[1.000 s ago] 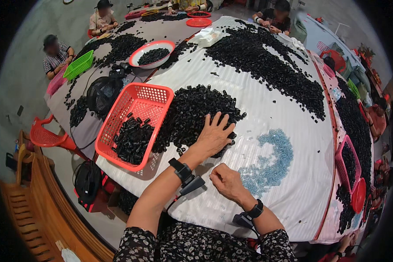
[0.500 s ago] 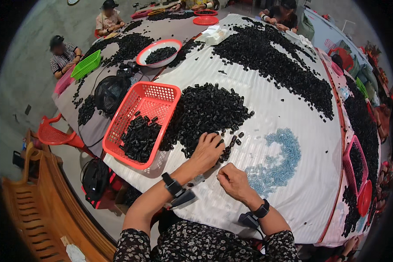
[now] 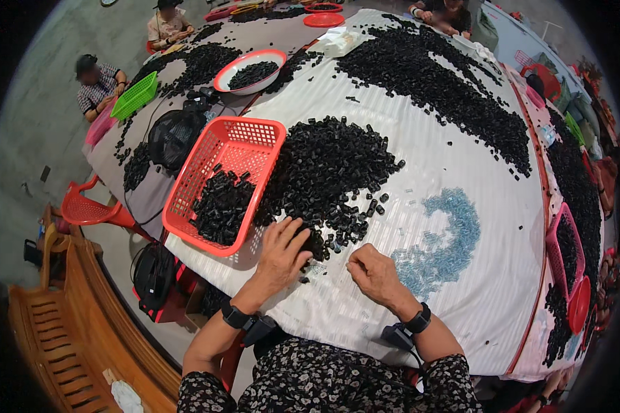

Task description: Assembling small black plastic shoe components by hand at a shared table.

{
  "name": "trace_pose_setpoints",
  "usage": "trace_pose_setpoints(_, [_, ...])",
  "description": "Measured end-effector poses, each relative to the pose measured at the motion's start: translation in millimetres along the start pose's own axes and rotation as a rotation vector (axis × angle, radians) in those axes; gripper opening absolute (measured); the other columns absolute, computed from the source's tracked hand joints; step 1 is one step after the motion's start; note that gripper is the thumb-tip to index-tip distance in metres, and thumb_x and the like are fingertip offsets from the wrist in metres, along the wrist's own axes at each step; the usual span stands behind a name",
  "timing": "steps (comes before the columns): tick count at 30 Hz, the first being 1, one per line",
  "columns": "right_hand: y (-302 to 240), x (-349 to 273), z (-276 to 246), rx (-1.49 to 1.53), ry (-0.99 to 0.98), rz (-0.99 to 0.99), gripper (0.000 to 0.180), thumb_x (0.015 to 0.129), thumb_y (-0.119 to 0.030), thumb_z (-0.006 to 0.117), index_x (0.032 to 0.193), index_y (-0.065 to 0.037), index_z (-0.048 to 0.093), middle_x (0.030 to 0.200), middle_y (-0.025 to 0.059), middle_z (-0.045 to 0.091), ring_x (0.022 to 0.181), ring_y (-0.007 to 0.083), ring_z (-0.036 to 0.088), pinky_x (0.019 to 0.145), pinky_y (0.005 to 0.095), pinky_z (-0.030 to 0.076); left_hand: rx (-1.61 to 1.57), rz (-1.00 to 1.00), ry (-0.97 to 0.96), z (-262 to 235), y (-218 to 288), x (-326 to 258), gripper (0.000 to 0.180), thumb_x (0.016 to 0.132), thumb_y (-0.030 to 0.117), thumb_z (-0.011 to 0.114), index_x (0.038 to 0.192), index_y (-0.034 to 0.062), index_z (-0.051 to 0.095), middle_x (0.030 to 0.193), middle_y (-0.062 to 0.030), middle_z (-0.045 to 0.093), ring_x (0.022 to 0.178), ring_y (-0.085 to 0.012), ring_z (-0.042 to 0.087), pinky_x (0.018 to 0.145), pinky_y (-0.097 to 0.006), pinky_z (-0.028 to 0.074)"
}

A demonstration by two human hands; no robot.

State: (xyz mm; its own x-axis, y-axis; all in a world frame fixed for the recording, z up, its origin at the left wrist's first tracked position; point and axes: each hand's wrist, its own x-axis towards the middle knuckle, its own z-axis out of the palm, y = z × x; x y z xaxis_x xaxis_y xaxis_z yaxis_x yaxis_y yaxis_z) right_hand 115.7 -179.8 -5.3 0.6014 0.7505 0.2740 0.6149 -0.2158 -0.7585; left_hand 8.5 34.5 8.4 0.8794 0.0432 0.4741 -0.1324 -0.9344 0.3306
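My left hand (image 3: 280,253) lies at the near edge of a big heap of small black cylindrical caps (image 3: 334,175), its fingers spread. A few caps are by its fingertips, and none shows in its grip. Beside the heap, over the white cloth (image 3: 337,310), my right hand (image 3: 375,272) is closed with its fingers curled in; what they hold, if anything, is hidden. Right of it spreads a curved patch of small clear bluish pieces (image 3: 455,237). A red plastic basket (image 3: 174,219), partly filled with black caps, stands left of the heap, close to my left hand.
More black caps (image 3: 420,76) cover the far side of the table. A red-rimmed bowl (image 3: 274,81) and a black fan (image 3: 176,141) stand beyond the basket. A pink basket (image 3: 556,265) is at the right. Several people sit around the far edges; a wooden bench (image 3: 55,337) is at lower left.
My left hand has moved left and nearer along the heap's edge, and its fingers have spread. The right hand stays closed, shifted slightly right.
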Motion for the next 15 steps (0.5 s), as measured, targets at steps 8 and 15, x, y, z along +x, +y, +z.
trace_pose_setpoints(8, [-2.0,-0.5,-0.1,0.02,-0.002,0.021,0.008,0.082,-0.01,0.06,0.083,-0.003,0.056,0.079,0.0111,0.056,0.064,0.0246,0.058,0.057,0.0328,0.046,-0.036,0.061,-0.056,11.3,2.4,22.2,0.024,0.076,0.001,0.058,0.099,0.0016,0.061,0.108,-0.0142,0.056,0.102,-0.031,0.05,0.086,-0.04,0.04])
trace_pose_setpoints(15, [-4.1,-1.1,-1.5,-0.009,-0.04,0.021,0.009,0.084,-0.011,0.059,0.086,-0.004,0.054,0.082,0.0117,0.055,0.065,0.0281,0.058,0.057,0.0359,0.046,0.042,-0.04,-0.114,37.0,7.0,15.6,0.046,0.075,0.009,0.068,0.118,0.0014,0.051,0.127,-0.0212,0.042,0.119,-0.0382,0.04,0.098,-0.045,0.036])
